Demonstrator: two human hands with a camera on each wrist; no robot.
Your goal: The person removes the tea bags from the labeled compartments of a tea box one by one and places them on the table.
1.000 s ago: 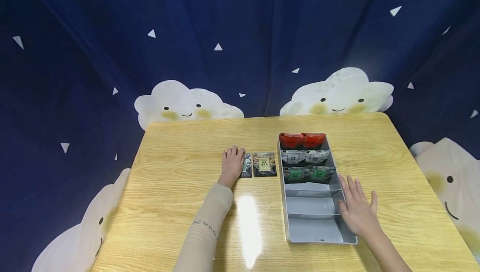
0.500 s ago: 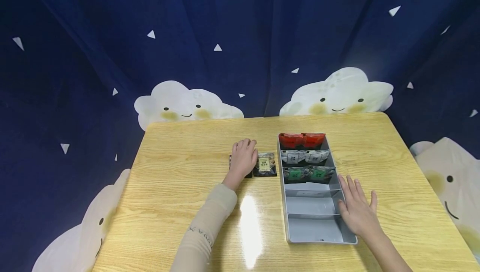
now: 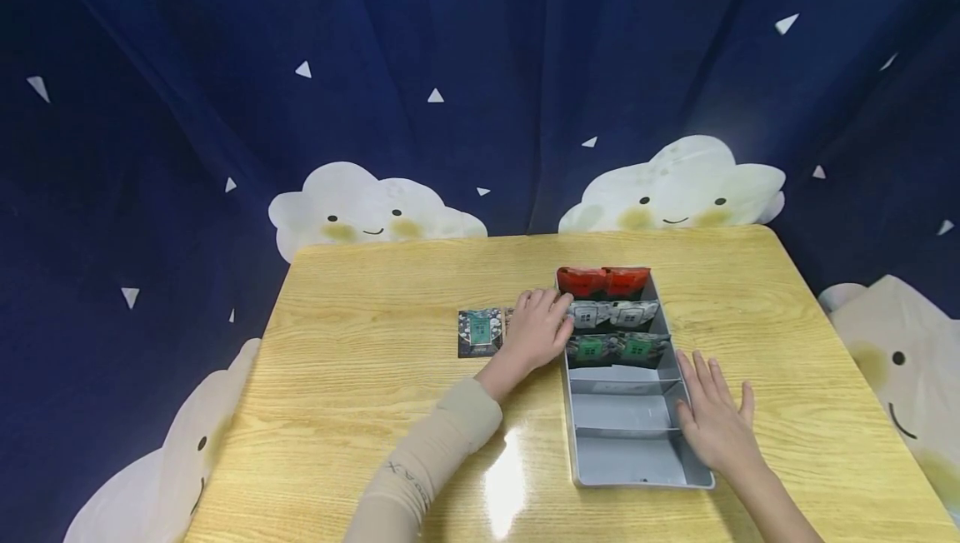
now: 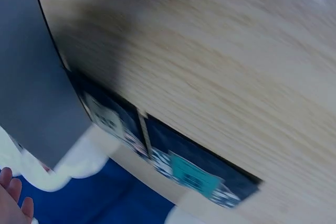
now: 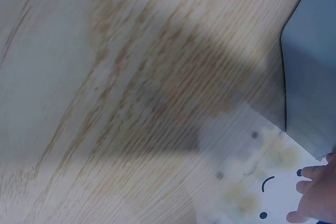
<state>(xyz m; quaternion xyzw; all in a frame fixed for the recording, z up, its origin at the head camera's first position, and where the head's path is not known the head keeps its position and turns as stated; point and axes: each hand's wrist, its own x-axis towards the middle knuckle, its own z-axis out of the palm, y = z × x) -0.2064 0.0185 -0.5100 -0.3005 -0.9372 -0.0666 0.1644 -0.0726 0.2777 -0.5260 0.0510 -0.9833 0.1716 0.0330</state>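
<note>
My left hand (image 3: 532,333) hovers with loosely bent fingers over a dark packet with a pale label (image 4: 109,117), its fingertips at the left wall of a grey divided box (image 3: 630,458). That packet is mostly covered by the hand in the head view; the left wrist view shows it flat on the table. Beside it lies a dark packet with a green label (image 3: 480,332). My right hand (image 3: 716,430) rests with spread fingers against the box's right wall.
Inside the box, red packets (image 3: 604,281), silver-grey packets (image 3: 611,314) and green-labelled packets (image 3: 615,349) stand in pairs in the far compartments. The wooden table (image 3: 360,360) reaches back to a dark blue curtain (image 3: 480,68) with cloud prints.
My left hand has moved right, from the green-labelled packet across the pale-labelled one to the box's left edge. The green-labelled packet is uncovered. The right hand stays put.
</note>
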